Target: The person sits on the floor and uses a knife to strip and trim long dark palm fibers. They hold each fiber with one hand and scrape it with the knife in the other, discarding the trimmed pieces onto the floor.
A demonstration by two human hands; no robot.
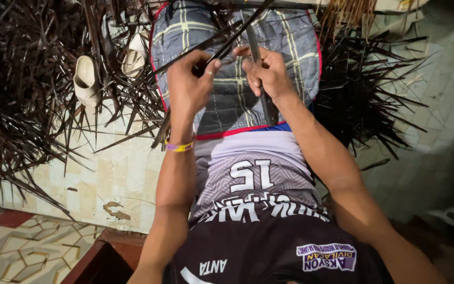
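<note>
- A long dark leaf strip point(222, 50) ran slantwise across the person's lap, from the upper right down toward the left, raised just above a plaid cloth point(290, 37) spread over the knees.
- A dark narrow blade point(261, 84) stood nearly upright against the strip, its lower end reaching down over the cloth.
- The cloth was grey-blue with pale yellow lines and a red edge; below it lay a grey patterned jersey point(253, 179) and dark shorts.
- Heaps of dry dark palm leaves point(22, 94) lay thick to the left, and another pile point(363, 89) spread to the right, their tips crowding in close beside both knees.
- Two pale sandals point(86, 79) sat half buried among the leaves on the left, well apart from the hands.
- The floor point(122, 179) was of worn, pale tiles with a stain or two; lower left, a tile with a gold geometric pattern met a reddish step. The right side fell into shadow.
- The left hand point(190, 79) pinched the strip between thumb and forefinger, the other fingers curled in; a yellow and purple wristband point(179, 147) sat on that wrist.
- The right hand point(269, 71) was closed around the blade, fingers pressed together and thumb lying near the strip, just beside the left hand.
</note>
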